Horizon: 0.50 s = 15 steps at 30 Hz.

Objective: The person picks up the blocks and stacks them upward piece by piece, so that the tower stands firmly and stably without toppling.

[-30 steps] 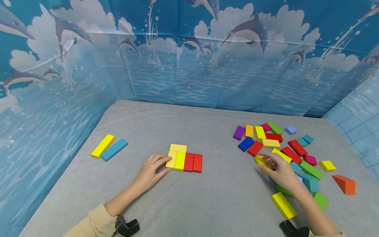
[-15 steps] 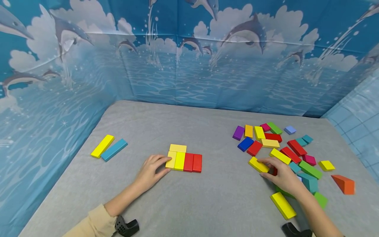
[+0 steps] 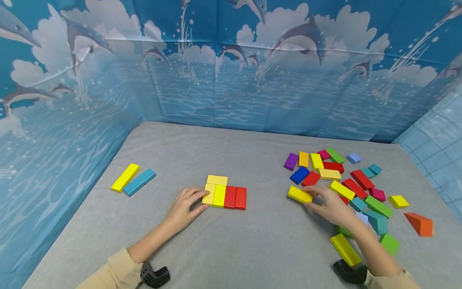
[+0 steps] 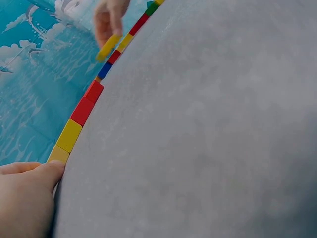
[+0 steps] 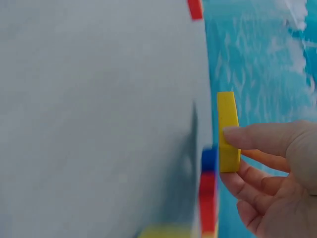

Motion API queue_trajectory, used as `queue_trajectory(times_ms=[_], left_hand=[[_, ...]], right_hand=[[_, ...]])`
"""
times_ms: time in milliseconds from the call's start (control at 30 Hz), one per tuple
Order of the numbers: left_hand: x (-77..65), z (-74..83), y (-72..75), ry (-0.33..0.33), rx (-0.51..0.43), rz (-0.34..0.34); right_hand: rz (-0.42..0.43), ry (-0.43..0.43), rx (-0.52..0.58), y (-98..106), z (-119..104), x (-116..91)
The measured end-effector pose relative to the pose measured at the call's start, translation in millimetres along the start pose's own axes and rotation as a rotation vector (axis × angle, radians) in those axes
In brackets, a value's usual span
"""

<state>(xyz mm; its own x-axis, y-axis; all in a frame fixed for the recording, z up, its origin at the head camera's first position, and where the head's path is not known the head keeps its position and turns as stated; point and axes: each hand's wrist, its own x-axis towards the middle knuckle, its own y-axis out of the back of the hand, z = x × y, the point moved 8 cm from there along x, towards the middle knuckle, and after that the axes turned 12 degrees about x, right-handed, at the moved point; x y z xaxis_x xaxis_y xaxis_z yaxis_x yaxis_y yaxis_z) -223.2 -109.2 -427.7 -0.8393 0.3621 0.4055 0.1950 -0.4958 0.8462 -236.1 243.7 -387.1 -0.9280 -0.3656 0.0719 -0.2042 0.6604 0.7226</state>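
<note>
My right hand (image 3: 330, 204) pinches a yellow block (image 3: 299, 194) by its right end, left of the scattered blocks. In the right wrist view the thumb lies across the yellow block (image 5: 228, 114), with fingers behind it and a gap showing between block and cloth. My left hand (image 3: 185, 208) rests at the left side of a flat group of blocks, its fingertips touching a pale yellow block (image 3: 208, 196). Beside that one lie a bright yellow block (image 3: 218, 196) and two red blocks (image 3: 235, 198). Another pale yellow block (image 3: 217, 180) lies across behind the yellow ones.
Many colored blocks lie scattered at the right, among them a blue block (image 3: 299, 175), a purple block (image 3: 290, 161) and an orange wedge (image 3: 420, 224). A yellow plank (image 3: 125, 177) and a blue plank (image 3: 139, 182) lie at the left. A dolphin-print curtain (image 3: 231, 92) stands behind.
My right hand has drawn the yellow block leftward out of the scattered pile, turning it a little. The left hand and the arranged blocks have stayed in place.
</note>
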Motion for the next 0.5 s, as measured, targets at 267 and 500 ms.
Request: queue_trajectory(times_ms=[267,500], left_hand=[[0.2,0.7,1.1,-0.010,0.005,0.008],[1.0,1.7,0.5,-0.019,0.004,0.002]], right_hand=[[-0.071,0.121,0.111,-34.4,-40.6,59.9],[-0.191,0.131,0.144,-73.9,-55.3,99.7]])
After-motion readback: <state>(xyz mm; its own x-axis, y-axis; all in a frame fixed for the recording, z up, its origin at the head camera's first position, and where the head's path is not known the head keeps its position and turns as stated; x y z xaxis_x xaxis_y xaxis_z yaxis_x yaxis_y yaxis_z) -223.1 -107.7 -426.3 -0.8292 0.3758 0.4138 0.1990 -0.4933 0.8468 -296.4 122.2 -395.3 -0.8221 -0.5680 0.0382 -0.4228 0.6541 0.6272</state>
